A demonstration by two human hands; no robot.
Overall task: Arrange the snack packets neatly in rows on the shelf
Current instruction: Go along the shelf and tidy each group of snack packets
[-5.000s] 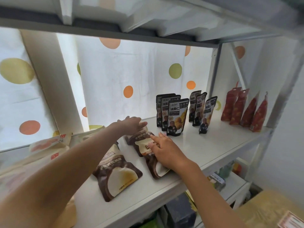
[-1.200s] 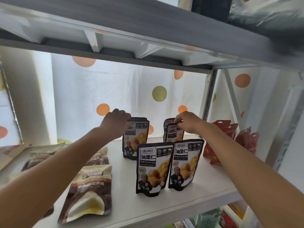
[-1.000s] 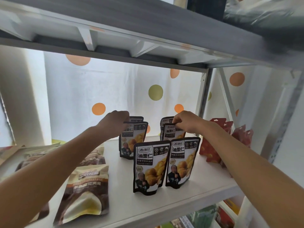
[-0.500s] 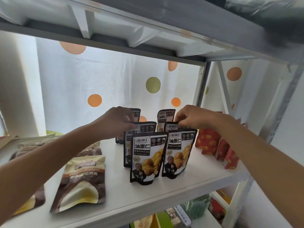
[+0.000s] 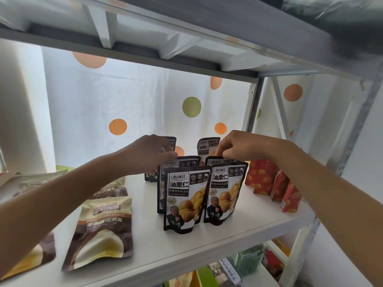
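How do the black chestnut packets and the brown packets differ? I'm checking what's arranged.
The black chestnut packets stand upright in two files; the brown packets lie flat. The black ones picture yellow chestnuts; the brown ones show a cream shape. Both sit on the white shelf.

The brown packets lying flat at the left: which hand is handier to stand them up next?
Probably the left hand: the brown packets lie beside its forearm, while the right hand pinches a black packet farther right.
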